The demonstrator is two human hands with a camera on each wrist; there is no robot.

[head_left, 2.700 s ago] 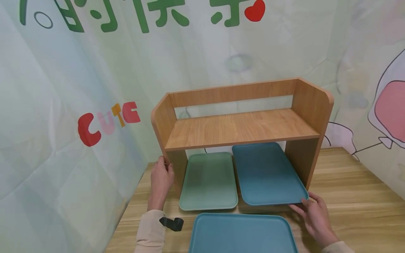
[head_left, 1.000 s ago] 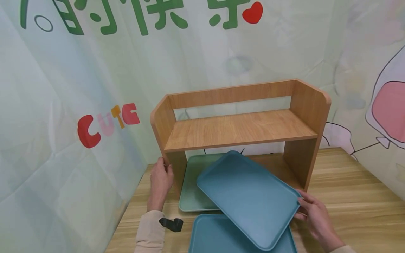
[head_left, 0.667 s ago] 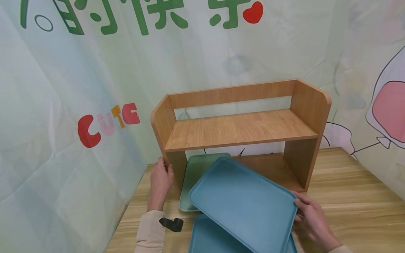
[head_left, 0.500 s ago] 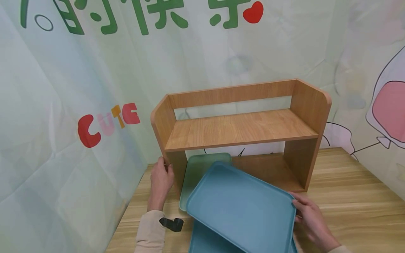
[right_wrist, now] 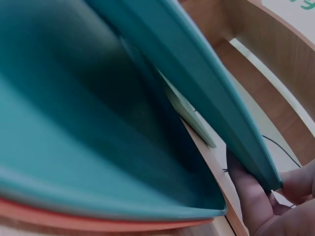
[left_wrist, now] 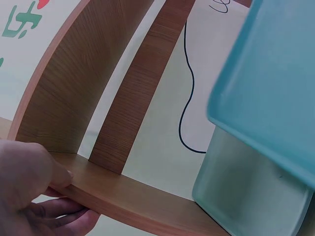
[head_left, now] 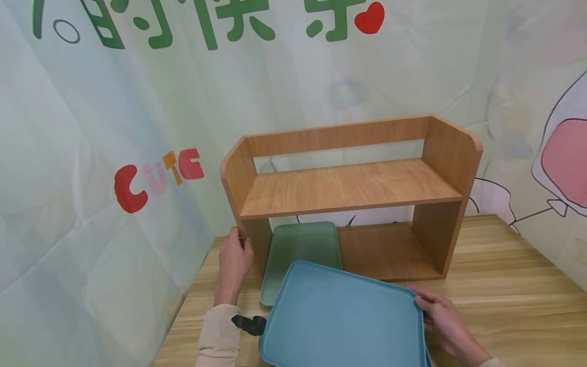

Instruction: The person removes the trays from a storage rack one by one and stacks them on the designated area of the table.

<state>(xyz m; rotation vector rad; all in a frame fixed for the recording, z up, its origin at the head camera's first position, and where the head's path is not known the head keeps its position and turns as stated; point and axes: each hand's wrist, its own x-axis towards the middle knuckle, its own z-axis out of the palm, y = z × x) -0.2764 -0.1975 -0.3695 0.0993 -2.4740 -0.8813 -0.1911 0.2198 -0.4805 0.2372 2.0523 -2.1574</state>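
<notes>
In front of a big pale cloth (head_left: 293, 86) with words and pictures, you have a wooden table (head_left: 513, 265). On it stands your wooden shelf (head_left: 350, 186), and you can see a bare spot on its bottom board (head_left: 390, 252).

Just in front of the shelf, the upper blue tray (head_left: 348, 316) is up over the lower blue tray (right_wrist: 74, 167). I think your step right now is putting these two together, one on top of the other. The next move seems to call for lining up the edges, then letting the top one down softly and flat. The upper blue tray looks smooth and plain, with round corners and a low rim. It is tilted, with a gap under the corner you hold. I can't tell if the two touch at the other end.

The green tray (head_left: 304, 250) lies flat at the left of the bottom board, with its front part hidden.

Your right hand (head_left: 445, 318) pinches the upper blue tray by its far right corner, thumb on top. Your left hand (head_left: 235, 260) grips the shelf's left side. Smallest of all, a thin red-orange edge (right_wrist: 98, 224) peeks out under the lower blue tray.
</notes>
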